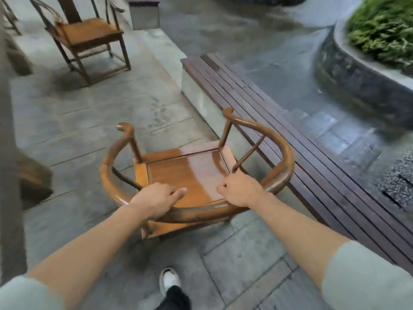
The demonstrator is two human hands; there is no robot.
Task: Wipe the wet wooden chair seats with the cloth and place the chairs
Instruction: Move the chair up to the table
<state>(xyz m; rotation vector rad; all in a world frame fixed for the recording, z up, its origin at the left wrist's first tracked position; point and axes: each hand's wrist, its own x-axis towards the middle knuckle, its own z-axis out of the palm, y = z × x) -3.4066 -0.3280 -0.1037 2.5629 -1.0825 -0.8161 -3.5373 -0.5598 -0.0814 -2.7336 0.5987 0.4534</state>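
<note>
Both hands hold the curved back rail of a round-backed wooden chair [190,175] seen from behind and above; the left hand [156,200] wraps over the rail on its left part, fingers curled down toward the seat, its grip closed around the wood; the right hand [242,190] clasps the rail on its right part, beside a slanted spindle, its grip likewise closed on the rail; the chair stands on grey stone paving [89,130], just beside a long dark slatted wooden bench [290,153] on its right; the seat panel shines with a pale wet sheen across its right half, while the left half looks a duller orange; whether the chair's legs all touch the ground cannot be told; a second wooden chair [87,39] stands well apart at the upper left, on the same paving; a white shoe [169,280] shows below the arms; a curved stone planter [357,70] with green shrubs sits at the upper right beyond wet dark pavement.
</note>
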